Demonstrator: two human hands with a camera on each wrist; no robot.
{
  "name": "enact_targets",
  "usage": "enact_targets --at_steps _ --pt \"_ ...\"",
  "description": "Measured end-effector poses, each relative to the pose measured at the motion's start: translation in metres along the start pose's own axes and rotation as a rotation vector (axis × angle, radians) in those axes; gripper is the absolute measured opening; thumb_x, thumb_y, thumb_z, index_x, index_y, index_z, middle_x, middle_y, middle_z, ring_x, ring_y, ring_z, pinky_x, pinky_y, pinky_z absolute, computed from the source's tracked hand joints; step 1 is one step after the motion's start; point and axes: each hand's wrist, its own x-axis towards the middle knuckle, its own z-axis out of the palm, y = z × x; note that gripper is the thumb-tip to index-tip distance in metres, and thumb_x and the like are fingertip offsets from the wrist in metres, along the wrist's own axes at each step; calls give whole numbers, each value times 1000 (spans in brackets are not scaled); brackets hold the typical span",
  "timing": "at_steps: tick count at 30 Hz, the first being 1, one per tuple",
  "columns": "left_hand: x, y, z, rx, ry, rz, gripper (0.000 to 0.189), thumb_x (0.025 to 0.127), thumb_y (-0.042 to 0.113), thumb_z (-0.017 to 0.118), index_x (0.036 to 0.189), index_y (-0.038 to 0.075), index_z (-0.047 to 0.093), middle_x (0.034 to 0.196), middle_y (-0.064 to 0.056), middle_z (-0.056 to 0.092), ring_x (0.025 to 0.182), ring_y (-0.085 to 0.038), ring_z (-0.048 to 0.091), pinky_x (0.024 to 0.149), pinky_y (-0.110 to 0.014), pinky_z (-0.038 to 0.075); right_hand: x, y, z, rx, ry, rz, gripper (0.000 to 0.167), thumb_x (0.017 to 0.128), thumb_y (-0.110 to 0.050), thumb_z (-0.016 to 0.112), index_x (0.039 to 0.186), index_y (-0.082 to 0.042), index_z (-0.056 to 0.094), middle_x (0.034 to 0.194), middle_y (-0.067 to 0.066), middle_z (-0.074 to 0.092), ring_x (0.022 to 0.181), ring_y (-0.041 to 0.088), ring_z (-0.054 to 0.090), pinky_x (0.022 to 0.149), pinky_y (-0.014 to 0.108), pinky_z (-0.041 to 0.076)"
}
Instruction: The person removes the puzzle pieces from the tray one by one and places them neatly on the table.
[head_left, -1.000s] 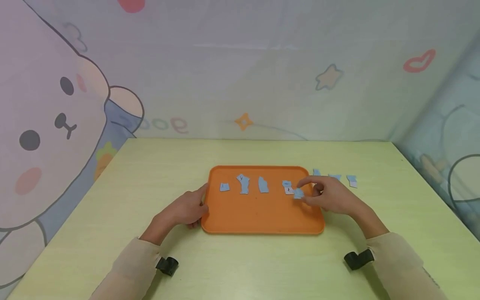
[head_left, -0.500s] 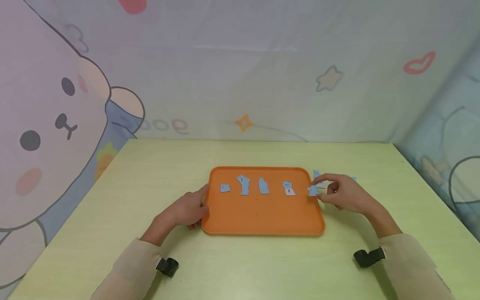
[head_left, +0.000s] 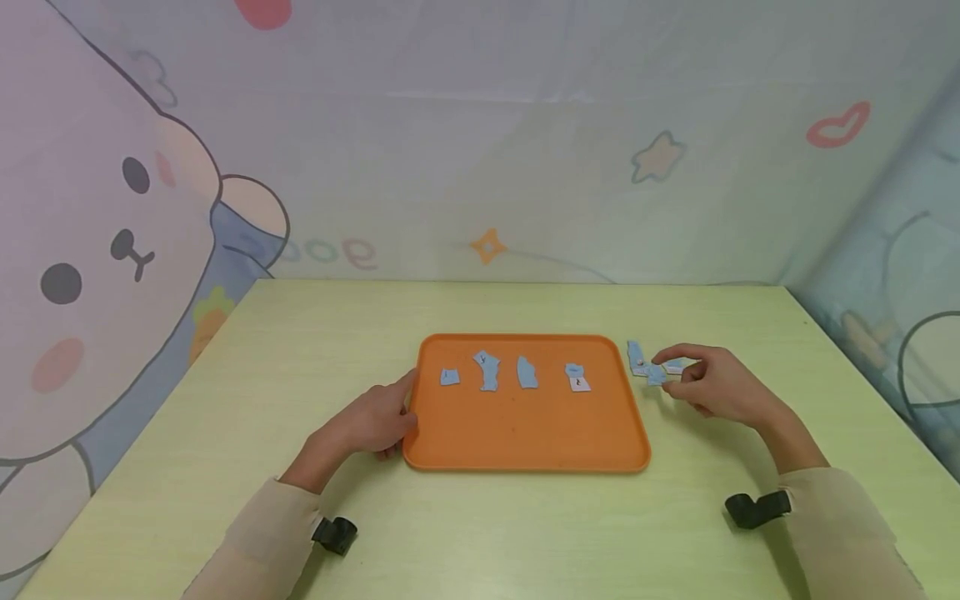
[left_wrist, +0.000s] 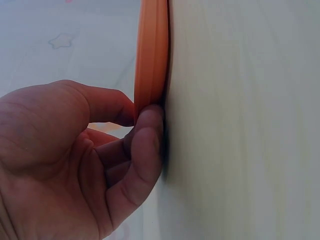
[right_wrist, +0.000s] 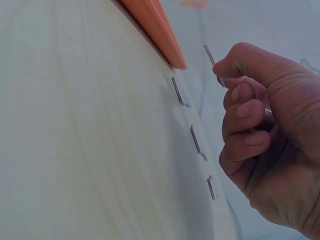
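Gripping the left edge of the orange tray (head_left: pixel 480 433) with the left hand (head_left: pixel 378 415), thumb set against the rim and fingers tucked along the outer underside, presumably for steadying the tray on the bench (head_left: pixel 525 533).

Pinching a light-blue piece (head_left: pixel 656 376) between thumb and forefinger of the right hand (head_left: pixel 712 385), remaining fingers curling back toward the palm. Suspending that piece above the bench, just beyond the tray's right edge, touching no other piece; grasping only its margin, likely for leaving most of its face uncovered.

Listing on the tray, from left to right: small piece (head_left: pixel 449 377), forked piece (head_left: pixel 488 372), curved piece (head_left: pixel 527 372), blue-and-white piece (head_left: pixel 578 382). Lying flat and apart in a loose row nearer the far rim, apparently for showing each one singly. Bearing dark marks on some, too small for reading surely.

Counting on the bench, right of the tray: three loose pieces (right_wrist: pixel 198 142), lying in a line, partly hiding behind the right hand in the head view; seemingly forming a group separate from the tray's four.

Wearing black wrist cameras (head_left: pixel 335 534) at the cuffs of pale sleeves (head_left: pixel 262 525), evidently for facing each hand's work. Backing the bench with a cartoon-printed curtain (head_left: pixel 450 150).
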Motion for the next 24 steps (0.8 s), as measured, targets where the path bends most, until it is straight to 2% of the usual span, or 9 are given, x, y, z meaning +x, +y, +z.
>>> enact_targets --at_steps 18,24 --pt "1 -1 0 3 -2 5 77 97 4 46 168 2 17 60 -3 58 48 -16 54 50 -30 50 -10 31 -26 -49 50 82 45 100 -17 69 141 -2 58 61 -3 42 48 12 39 47 29 37" --pt "1 -1 0 4 -1 3 78 97 4 47 169 1 17 60 -3 58 48 -16 54 50 -31 50 -14 36 -34 -62 83 89 40 102 -18 67 137 0 61 58 -4 43 48 11 39 46 30 36"
